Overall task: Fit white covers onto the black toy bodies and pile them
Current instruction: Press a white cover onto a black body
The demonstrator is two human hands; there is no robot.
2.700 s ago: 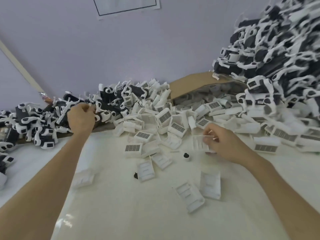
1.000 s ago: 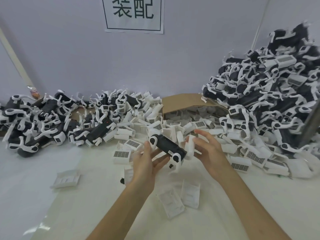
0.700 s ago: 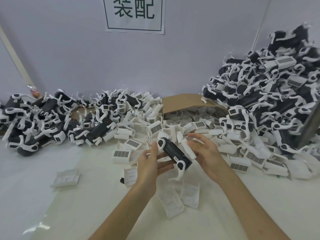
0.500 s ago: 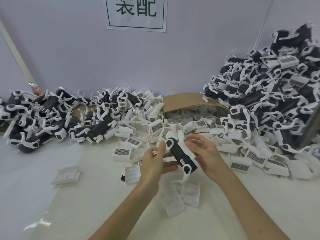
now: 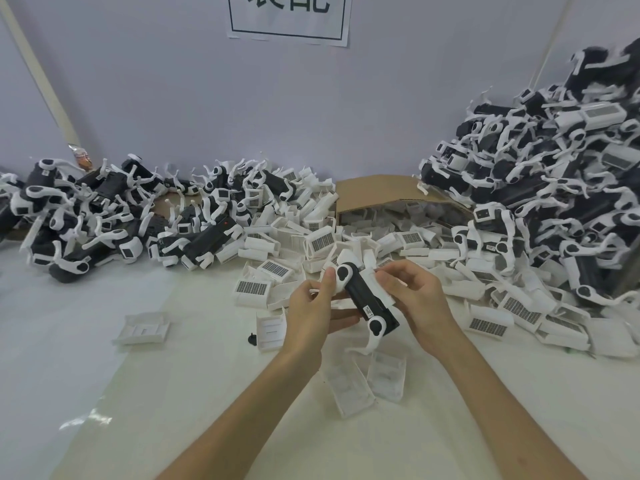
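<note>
A black toy body [image 5: 366,298] with white legs is held tilted above the table's middle, between both hands. My left hand [image 5: 313,312] grips it from the left, thumb beside its upper white joint. My right hand [image 5: 415,299] holds a white cover [image 5: 377,285] against the body's right side, fingers curled over it. A heap of loose white covers [image 5: 322,242] lies just behind the hands. Black bodies without covers are piled at the left [image 5: 104,220]. A tall pile of toys [image 5: 554,188] rises at the right.
An open cardboard box [image 5: 381,194] lies on its side behind the covers. Single white covers lie on the white table near my arms [image 5: 349,386], [image 5: 143,329], [image 5: 272,329]. A paper sign [image 5: 289,17] hangs on the wall.
My left hand fetched a black body from the left pile and my right hand picked up a cover. Both came together at the middle, and the body has turned steeper with the cover against it.
</note>
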